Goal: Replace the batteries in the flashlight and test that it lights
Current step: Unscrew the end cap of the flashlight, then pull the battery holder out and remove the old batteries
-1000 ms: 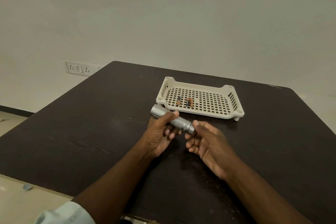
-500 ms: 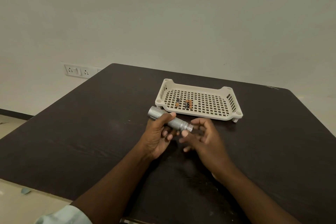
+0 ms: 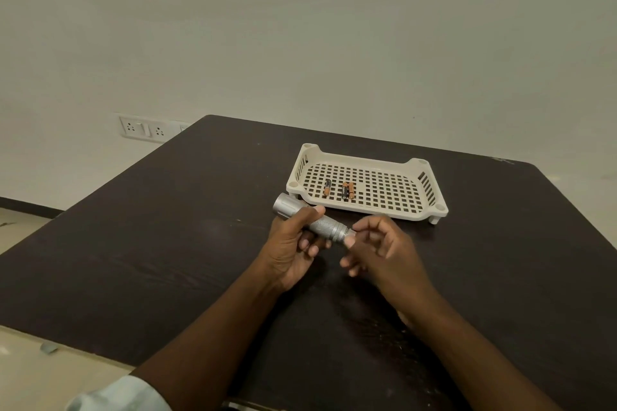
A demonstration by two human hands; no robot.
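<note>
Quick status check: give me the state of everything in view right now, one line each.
flashlight: off the table, held level, lens end pointing left, not visibly lit.
tail cap: on the flashlight, pinched by fingertips.
left hand: grips the flashlight body.
right hand: thumb and forefinger pinch the tail cap.
batteries: three, lying loose in the tray.
tray: standing on the table.
wall switch: position unclear.

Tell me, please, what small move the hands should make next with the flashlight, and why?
Probably keep twisting the tail cap off. The left hand grips the flashlight around its barrel above the table, and the right hand pinches its tail end, which looks still attached. The batteries lie untouched in the tray, so opening the flashlight likely comes first.
</note>
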